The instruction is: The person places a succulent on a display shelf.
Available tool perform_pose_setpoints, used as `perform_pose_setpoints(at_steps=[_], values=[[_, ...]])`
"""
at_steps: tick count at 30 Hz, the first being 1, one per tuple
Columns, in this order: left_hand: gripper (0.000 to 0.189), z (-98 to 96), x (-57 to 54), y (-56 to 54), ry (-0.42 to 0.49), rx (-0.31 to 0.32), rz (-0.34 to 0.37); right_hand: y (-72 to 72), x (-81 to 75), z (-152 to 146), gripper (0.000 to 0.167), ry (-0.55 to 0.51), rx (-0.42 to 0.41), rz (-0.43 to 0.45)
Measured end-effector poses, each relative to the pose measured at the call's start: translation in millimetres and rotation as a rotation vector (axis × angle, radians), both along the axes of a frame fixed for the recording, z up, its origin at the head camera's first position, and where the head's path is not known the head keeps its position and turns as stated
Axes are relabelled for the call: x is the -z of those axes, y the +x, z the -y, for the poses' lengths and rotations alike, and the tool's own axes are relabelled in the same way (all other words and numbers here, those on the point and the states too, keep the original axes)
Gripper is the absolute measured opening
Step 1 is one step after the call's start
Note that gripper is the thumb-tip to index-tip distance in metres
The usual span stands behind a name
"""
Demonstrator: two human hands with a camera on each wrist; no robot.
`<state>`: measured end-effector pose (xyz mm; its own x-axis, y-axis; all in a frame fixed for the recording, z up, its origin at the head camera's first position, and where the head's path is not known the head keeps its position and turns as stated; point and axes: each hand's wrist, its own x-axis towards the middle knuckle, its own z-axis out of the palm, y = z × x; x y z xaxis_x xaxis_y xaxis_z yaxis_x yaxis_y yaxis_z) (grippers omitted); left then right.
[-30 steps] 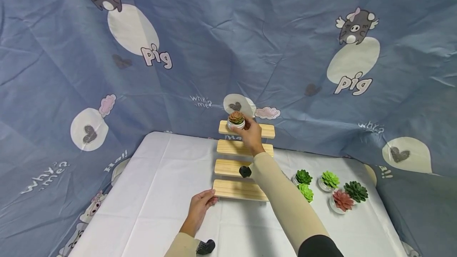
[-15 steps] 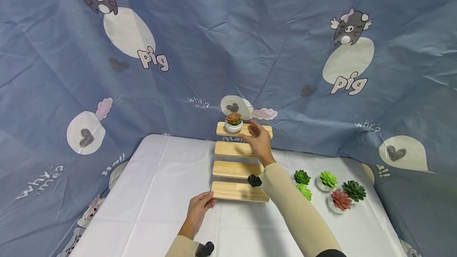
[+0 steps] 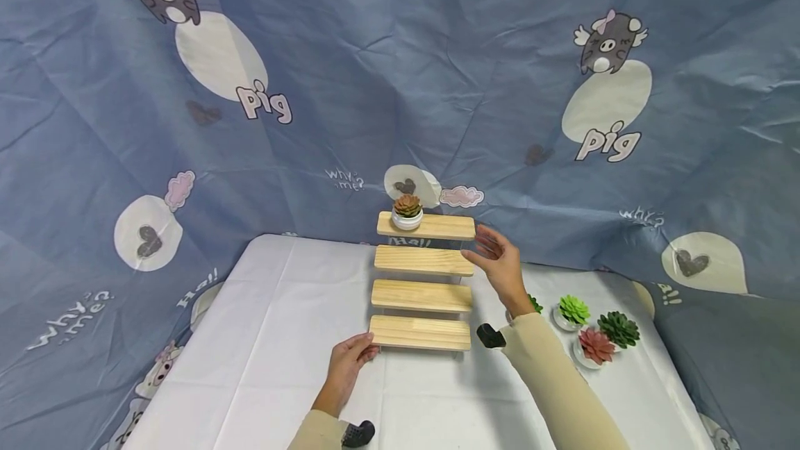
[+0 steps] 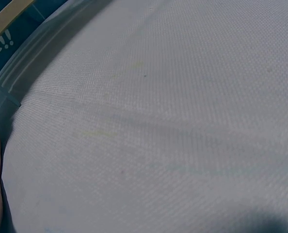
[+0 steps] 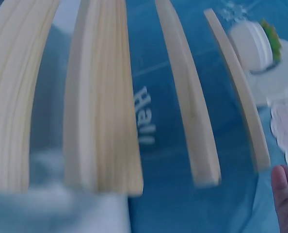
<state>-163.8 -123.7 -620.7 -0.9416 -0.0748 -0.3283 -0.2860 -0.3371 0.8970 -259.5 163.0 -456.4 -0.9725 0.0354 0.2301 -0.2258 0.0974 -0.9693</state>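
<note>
A wooden tiered shelf (image 3: pixel 421 295) with several pale boards stands mid-table in the head view. On the left part of its top board sits an orange-green potted succulent (image 3: pixel 407 210) in a white pot. That same white pot (image 5: pixel 250 46) shows on its side at upper right in the right wrist view. At the lowest board's left corner, my left hand (image 3: pixel 344 367) pinches the board between thumb and fingers. My right hand (image 3: pixel 503 269) is apart from the pot, just off the right ends of the upper boards, fingers loosely spread and holding nothing.
On the table's right side are a light green succulent (image 3: pixel 573 309), a red one (image 3: pixel 596 346) and a dark green one (image 3: pixel 619 329). Another green succulent (image 3: pixel 534 303) is mostly hidden by my right arm. A blue printed cloth (image 3: pixel 450 89) hangs behind the white-covered table (image 3: pixel 300 311).
My right hand has let go of the potted succulent on the top board and moved right and down, off the shelf. The left hand has stayed at the lowest board.
</note>
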Motion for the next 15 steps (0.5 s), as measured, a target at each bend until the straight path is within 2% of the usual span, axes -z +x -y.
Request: perform_pose_setpoints(at_steps=[6, 8, 11, 13, 15], values=[[0.033, 0.1, -3.8, 2.0, 0.009, 0.008, 0.006, 15.5, 10.7, -30, 0.064, 0.041, 0.024, -0.012], [0.033, 0.0, -5.1, 2.5, 0.014, 0.012, 0.006, 14.6, 25.4, -44, 0.064, -0.002, 0.001, -0.061], [0.034, -0.2, -6.7, 3.0, 0.019, 0.011, 0.011, 20.2, 34.3, -56, 0.064, -0.011, 0.001, -0.083], [0.033, -0.1, -6.8, 3.0, 0.018, 0.01, 0.011, 18.1, 49.4, -68, 0.062, -0.061, -0.011, -0.11], [0.031, 0.1, -6.5, 2.3, 0.019, 0.002, 0.013, 26.6, 42.9, -69, 0.063, -0.014, 0.038, -0.057]])
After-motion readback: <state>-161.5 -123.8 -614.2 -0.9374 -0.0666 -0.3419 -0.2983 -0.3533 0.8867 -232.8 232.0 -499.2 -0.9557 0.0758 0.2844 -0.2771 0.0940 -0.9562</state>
